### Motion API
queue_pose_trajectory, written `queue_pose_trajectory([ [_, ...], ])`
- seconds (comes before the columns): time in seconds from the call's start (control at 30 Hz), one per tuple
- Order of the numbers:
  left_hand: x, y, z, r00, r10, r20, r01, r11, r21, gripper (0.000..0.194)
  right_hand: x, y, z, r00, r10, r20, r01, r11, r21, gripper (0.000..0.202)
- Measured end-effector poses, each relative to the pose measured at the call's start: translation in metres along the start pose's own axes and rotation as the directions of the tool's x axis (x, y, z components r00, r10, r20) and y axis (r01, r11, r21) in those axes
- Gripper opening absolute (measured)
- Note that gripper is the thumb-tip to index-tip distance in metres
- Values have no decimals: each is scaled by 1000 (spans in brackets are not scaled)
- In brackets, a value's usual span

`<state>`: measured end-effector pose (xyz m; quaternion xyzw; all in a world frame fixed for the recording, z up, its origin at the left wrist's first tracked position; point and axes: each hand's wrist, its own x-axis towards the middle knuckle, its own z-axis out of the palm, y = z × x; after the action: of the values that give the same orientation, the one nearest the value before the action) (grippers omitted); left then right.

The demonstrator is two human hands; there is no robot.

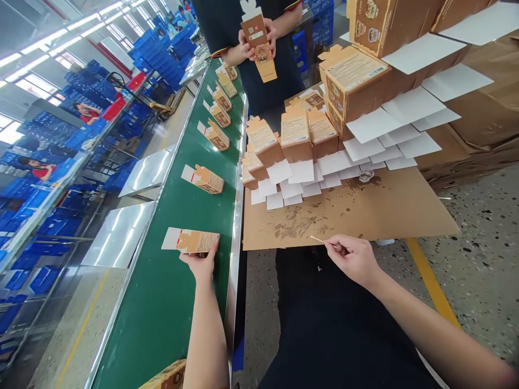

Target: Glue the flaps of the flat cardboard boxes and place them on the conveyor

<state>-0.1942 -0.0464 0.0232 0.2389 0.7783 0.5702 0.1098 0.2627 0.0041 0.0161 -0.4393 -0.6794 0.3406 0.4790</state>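
My left hand [201,263] grips a small brown carton [199,241] over the green conveyor belt [162,302]; its white flap sticks out to the left. Whether the carton rests on the belt or is lifted, I cannot tell. Between the thumb and fingers of my right hand [353,258] is a cotton swab [317,239], its white tip pointing left above the near edge of a cardboard sheet [389,208]. Dark wet spots mark that sheet, and a small clear dish [366,175] sits on it beside the stacked cartons.
Several more cartons [207,179] stand along the belt ahead. Stacked cartons [298,129] with white flaps cover the back of the cardboard. Across from me, a person's hands [259,43] hold another carton. A metal rail [235,243] edges the belt. Blue crates [150,48] fill the background.
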Motion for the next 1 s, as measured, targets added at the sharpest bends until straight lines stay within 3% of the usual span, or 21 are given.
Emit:
queue_pose_trajectory([
  [0.07,-7,-1,-4,990,81,-111,-70,992,101,106,0,2,-4,1000,17,-4,-17,1000,-15,25],
  [0.13,-17,6,-3,929,268,-255,-214,951,222,98,0,4,-10,999,43,-24,-44,999,-30,25],
  [0.17,-21,14,2,883,376,-281,-307,915,260,92,-1,5,-13,998,56,-37,-57,998,-35,25],
  [0.23,-27,41,22,799,564,-206,-514,820,250,81,-1,5,-17,996,70,-55,-72,997,-41,25],
  [0.3,-27,80,58,720,693,-38,-683,717,144,73,1,3,-19,996,66,-56,-68,997,-42,25],
  [0.37,-19,122,107,617,775,137,-786,616,59,67,3,-1,-18,998,46,-47,-48,998,-43,25],
  [0.47,-1,172,184,458,804,380,-877,478,45,81,5,-8,-17,999,10,-50,-12,999,-47,23],
  [0.57,13,192,236,396,748,532,-898,437,55,86,4,-12,-23,995,-4,-96,-3,997,-72,25],
  [0.6,15,192,244,395,725,565,-897,438,65,82,4,-13,-28,993,0,-118,-10,996,-86,25],
  [0.67,15,188,243,401,698,593,-892,446,77,74,7,-11,-40,985,15,-171,-36,992,-121,25],
  [0.77,6,174,209,444,725,527,-869,493,55,70,25,-2,-66,965,26,-262,-84,974,-212,29],
  [0.83,-6,159,176,515,738,436,-818,575,-7,74,47,10,-85,953,8,-303,-107,945,-310,31],
  [0.9,-23,138,144,620,696,363,-697,701,-153,83,73,25,-101,956,-18,-294,-112,901,-418,30],
  [1.0,-60,97,110,784,479,395,-324,858,-397,82,112,51,-114,981,-37,-190,-72,839,-539,33],
])
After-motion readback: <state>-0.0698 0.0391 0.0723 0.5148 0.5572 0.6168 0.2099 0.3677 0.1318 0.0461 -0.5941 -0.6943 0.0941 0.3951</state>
